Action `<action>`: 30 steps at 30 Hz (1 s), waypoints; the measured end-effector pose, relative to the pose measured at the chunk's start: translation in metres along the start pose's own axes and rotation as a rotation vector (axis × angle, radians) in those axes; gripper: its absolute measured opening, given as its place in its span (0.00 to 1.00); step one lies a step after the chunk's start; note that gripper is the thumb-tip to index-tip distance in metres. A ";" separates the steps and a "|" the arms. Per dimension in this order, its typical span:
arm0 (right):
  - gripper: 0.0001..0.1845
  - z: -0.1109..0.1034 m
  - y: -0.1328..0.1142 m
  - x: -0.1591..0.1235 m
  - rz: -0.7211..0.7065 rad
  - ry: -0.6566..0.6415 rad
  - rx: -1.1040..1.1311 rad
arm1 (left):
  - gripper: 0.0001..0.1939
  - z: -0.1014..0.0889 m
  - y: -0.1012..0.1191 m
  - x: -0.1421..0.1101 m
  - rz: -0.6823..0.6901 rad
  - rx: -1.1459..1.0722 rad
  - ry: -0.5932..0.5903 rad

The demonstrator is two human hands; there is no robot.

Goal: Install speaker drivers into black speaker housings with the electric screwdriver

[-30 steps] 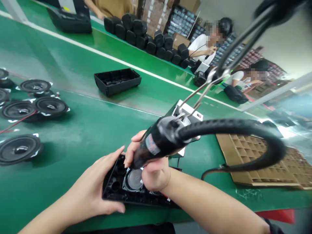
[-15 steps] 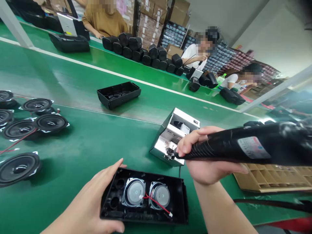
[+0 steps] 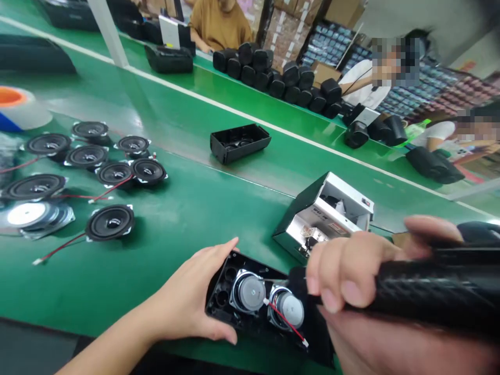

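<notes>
My left hand (image 3: 195, 294) clasps the left end of a black speaker housing (image 3: 222, 298) that lies on the green table at the near edge. Two silver speaker drivers (image 3: 248, 292) sit in the housing, joined by a red wire (image 3: 285, 322). My right hand (image 3: 351, 273) is wrapped round a black electric screwdriver (image 3: 433, 299), held close to the camera and lying almost level, tip pointing left over the housing's right end. A silver screw feeder box (image 3: 326, 216) stands just behind my right hand.
Several loose black speaker cones (image 3: 111, 221) with red leads lie at the left. An empty black housing (image 3: 239, 142) rests mid-table. Finished black speakers (image 3: 281, 78) are stacked along the far side, where other people sit. A tape roll (image 3: 15, 104) is at far left.
The screwdriver lifted off the housing, went to the feeder box, and now sits close to the camera over the housing's right end. The view swung left. My left hand kept its hold.
</notes>
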State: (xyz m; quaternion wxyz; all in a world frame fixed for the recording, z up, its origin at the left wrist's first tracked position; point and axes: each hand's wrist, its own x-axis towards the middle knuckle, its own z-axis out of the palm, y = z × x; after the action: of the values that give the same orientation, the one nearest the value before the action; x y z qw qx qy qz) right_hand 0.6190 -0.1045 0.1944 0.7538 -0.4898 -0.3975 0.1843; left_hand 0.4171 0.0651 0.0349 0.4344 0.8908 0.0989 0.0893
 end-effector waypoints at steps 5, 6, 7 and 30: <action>0.22 0.023 0.015 -0.015 0.216 -0.236 0.151 | 0.77 0.001 0.006 0.004 0.046 -0.073 0.020; 0.19 0.023 0.019 -0.017 0.256 -0.267 0.149 | 0.77 0.002 0.008 0.005 0.050 -0.087 0.024; 0.17 0.022 0.023 -0.019 0.285 -0.291 0.143 | 0.76 0.002 0.009 0.006 0.053 -0.100 0.027; 0.13 0.028 0.033 -0.037 0.187 -0.401 -0.073 | 0.71 0.004 0.014 0.013 0.115 -0.138 0.062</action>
State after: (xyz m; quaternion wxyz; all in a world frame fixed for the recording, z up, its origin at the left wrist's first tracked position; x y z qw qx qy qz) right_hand 0.5785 -0.0976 0.1551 0.6210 -0.5051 -0.4986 0.3326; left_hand 0.4320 0.0565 0.0448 0.4857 0.8597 0.0543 0.1483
